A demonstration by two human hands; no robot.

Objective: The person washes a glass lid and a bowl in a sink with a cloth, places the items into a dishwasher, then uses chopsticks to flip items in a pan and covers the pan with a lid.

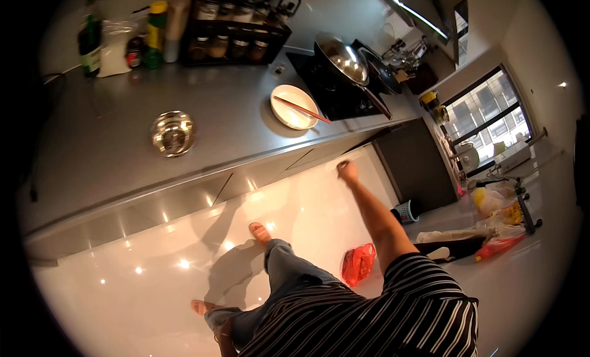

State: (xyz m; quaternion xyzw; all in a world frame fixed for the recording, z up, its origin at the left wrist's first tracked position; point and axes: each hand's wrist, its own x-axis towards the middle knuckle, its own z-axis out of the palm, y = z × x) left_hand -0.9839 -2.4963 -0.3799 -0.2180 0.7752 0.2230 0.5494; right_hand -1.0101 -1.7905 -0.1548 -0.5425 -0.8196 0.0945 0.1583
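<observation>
My right arm reaches out over the floor, and my right hand hangs in the air below the counter's front edge. Its fingers are curled in, with nothing visible in them. Low in the picture, beside my jeans, part of my left hand or wrist shows; its fingers are hidden. On the counter nearest my right hand stands a white bowl with a pair of reddish chopsticks laid across its rim. Farther left on the counter is a shiny metal bowl. Neither hand touches these things.
A lidded pan sits on the black cooktop, its handle pointing toward the counter edge. Bottles and a black spice rack line the wall. A red plastic bag lies on the floor near a basket.
</observation>
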